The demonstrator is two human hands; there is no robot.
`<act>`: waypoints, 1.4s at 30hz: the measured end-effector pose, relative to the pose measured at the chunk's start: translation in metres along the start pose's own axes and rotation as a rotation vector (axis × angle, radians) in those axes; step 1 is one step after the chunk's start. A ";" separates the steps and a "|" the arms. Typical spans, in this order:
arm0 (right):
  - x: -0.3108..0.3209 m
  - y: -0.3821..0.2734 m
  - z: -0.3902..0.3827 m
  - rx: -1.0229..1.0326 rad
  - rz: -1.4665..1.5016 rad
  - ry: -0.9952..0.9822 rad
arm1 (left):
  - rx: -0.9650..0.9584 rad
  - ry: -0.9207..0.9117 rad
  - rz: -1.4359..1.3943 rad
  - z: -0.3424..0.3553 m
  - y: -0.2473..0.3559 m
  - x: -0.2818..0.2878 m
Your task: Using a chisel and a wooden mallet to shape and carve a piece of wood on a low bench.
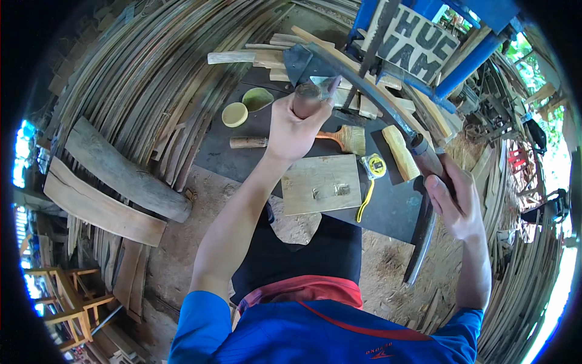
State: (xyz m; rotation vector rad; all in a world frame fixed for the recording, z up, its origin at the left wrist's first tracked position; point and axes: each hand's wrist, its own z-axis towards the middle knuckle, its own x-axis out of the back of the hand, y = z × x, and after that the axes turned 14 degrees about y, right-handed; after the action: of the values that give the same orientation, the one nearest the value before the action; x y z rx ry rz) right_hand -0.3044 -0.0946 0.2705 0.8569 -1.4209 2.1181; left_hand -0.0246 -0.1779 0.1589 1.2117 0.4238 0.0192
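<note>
My left hand (294, 128) is wrapped round a round wooden handle (308, 97), seen nearly end-on. A dark flat metal piece (297, 64) shows just beyond it; whether they are joined is unclear. My right hand (458, 197) grips the wooden handle (427, 161) of a long tool with a curved dark metal bar (379, 94), which runs up and to the left. Below my wrists lies a rectangular wooden board (321, 182) with two dark marks or holes. Beside it are a yellow tape measure (373, 167), a wide paintbrush (350, 139) and another wooden handle (248, 142).
All this lies on a dark low worktop (218, 151). A round yellow lid (234, 114), a green-lined bowl (258, 98) and a wood block (400, 153) sit there too. Stacked strips (145, 73) line the left; curved planks (103, 203) lean nearby. A blue frame (470, 64) stands far right.
</note>
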 end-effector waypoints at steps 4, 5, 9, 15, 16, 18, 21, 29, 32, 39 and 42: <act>0.011 -0.026 0.004 -0.144 0.227 -0.022 | 0.096 -0.054 0.017 0.008 -0.007 0.014; 0.009 -0.031 0.004 -0.153 0.241 0.016 | 0.074 -0.055 -0.017 0.009 -0.005 0.011; 0.005 -0.032 0.010 0.032 -0.018 0.005 | 0.012 -0.013 -0.064 0.004 0.002 0.011; 0.009 -0.044 0.011 0.105 0.028 0.181 | 0.037 -0.026 -0.046 0.007 0.000 0.017; 0.007 -0.039 0.010 0.226 -0.042 0.228 | 0.041 -0.014 -0.039 0.005 0.002 0.016; -0.002 -0.056 0.018 0.083 -0.195 0.189 | 0.042 0.007 -0.026 0.005 0.004 0.019; -0.010 -0.061 0.030 0.147 -0.189 -0.117 | -0.037 -0.002 -0.098 0.003 0.003 0.014; -0.024 -0.054 0.032 0.212 -0.354 -0.096 | -0.029 -0.013 0.007 0.001 0.009 0.011; -0.005 -0.053 0.027 0.274 -0.378 0.102 | -0.030 -0.021 0.019 0.002 0.009 0.016; -0.014 -0.057 0.027 0.210 -0.359 -0.057 | -0.036 -0.012 -0.026 -0.003 0.008 0.009; -0.003 -0.052 0.024 0.103 -0.149 0.070 | -0.029 -0.034 0.042 0.004 0.010 0.013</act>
State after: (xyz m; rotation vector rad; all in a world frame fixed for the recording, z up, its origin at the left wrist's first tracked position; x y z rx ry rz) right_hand -0.2620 -0.0977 0.3089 0.8889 -1.1837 2.1020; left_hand -0.0093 -0.1747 0.1653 1.1911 0.3669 0.0410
